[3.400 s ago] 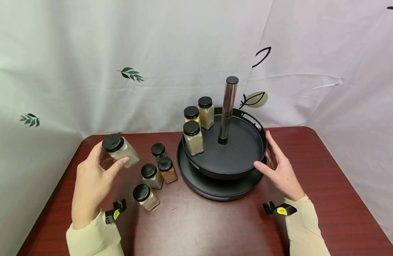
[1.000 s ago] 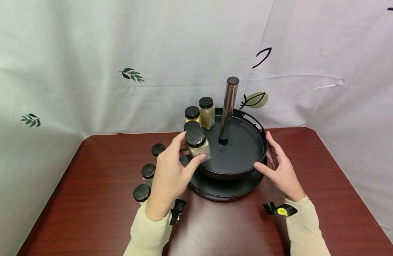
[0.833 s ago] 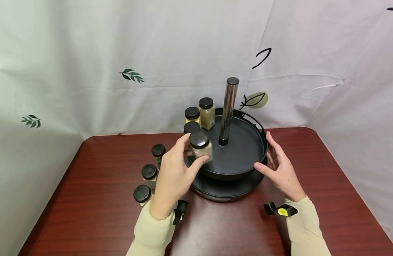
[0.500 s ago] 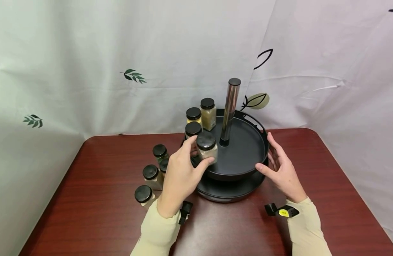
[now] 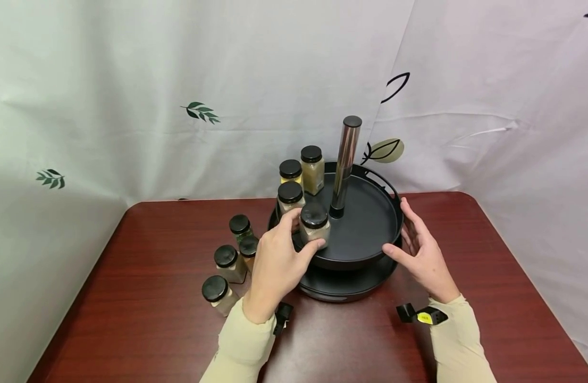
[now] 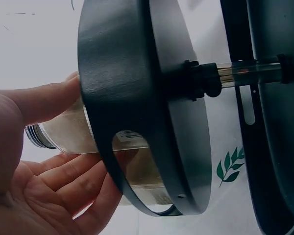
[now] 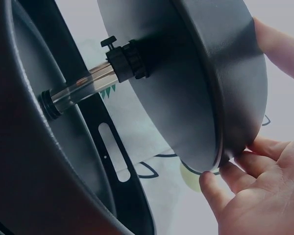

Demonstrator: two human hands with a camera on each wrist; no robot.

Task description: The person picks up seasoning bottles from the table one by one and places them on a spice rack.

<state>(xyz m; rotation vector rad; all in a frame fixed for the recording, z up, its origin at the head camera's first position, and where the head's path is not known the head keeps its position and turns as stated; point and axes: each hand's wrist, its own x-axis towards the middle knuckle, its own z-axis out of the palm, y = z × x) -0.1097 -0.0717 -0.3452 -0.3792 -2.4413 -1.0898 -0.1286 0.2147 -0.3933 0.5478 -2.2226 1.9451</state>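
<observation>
One small, illegible jar label [image 6: 130,136]

Reddish-brown table [image 5: 131,298], dark wood grain, far corners rounded; light reflected on its front middle. Two-tier black stand [image 5: 366,218] placed right of middle, toward far edge; only its round lower tray [image 5: 339,297] set directly on tabletop. Four black-lidded glass jars grouped just left of it, all stood upright: green-filled jar [image 5: 240,225] farthest back, orange-brown jar [image 5: 248,247] partly hidden, beige jar [image 5: 231,267] beside it, pale jar [image 5: 220,297] placed nearest front.
</observation>
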